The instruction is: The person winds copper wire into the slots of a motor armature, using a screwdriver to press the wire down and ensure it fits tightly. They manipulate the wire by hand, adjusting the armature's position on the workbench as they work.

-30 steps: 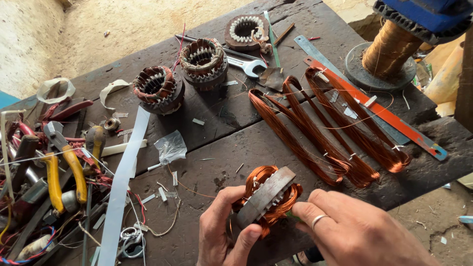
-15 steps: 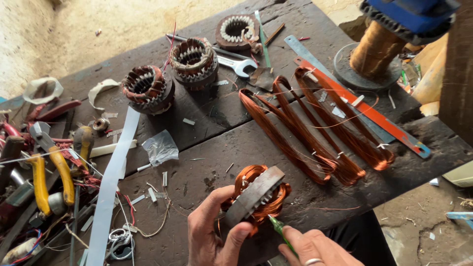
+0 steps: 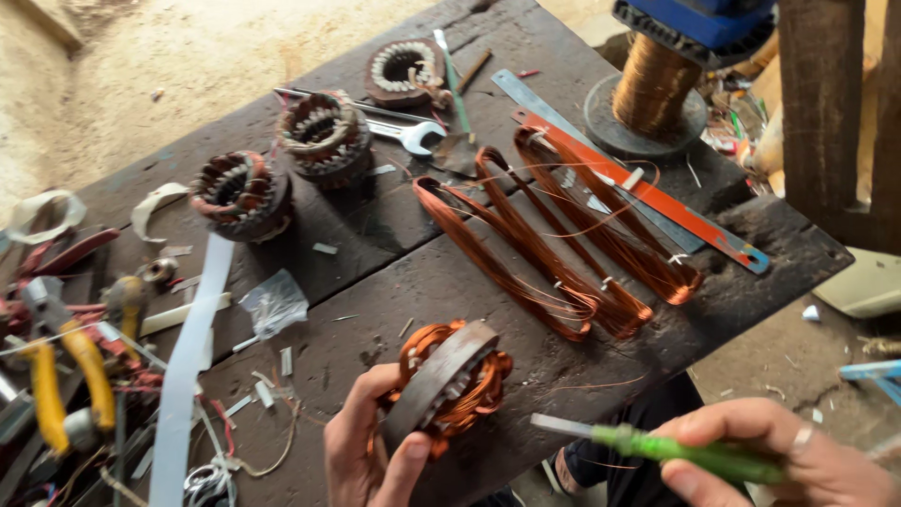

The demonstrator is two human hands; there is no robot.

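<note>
My left hand [image 3: 366, 451] grips a round motor stator [image 3: 441, 385] wound with copper wire, held on edge above the near side of the dark wooden bench [image 3: 394, 216]. My right hand [image 3: 779, 460], wearing a ring, holds a green-handled tool [image 3: 657, 443] with a pale flat blade pointing left toward the stator, a short gap away. Long loops of loose copper coil [image 3: 554, 235] lie spread on the bench just beyond the stator.
Three more wound stators [image 3: 319, 136] sit at the back with a spanner [image 3: 408, 136]. An orange strip [image 3: 648, 192] and a copper wire spool [image 3: 652, 89] are at the right. Yellow-handled pliers [image 3: 66, 376], white tape [image 3: 188, 357] and wire scraps crowd the left.
My right hand came off the stator, pulled back to the right and now holds the green-handled tool. The stator stays in my left hand.
</note>
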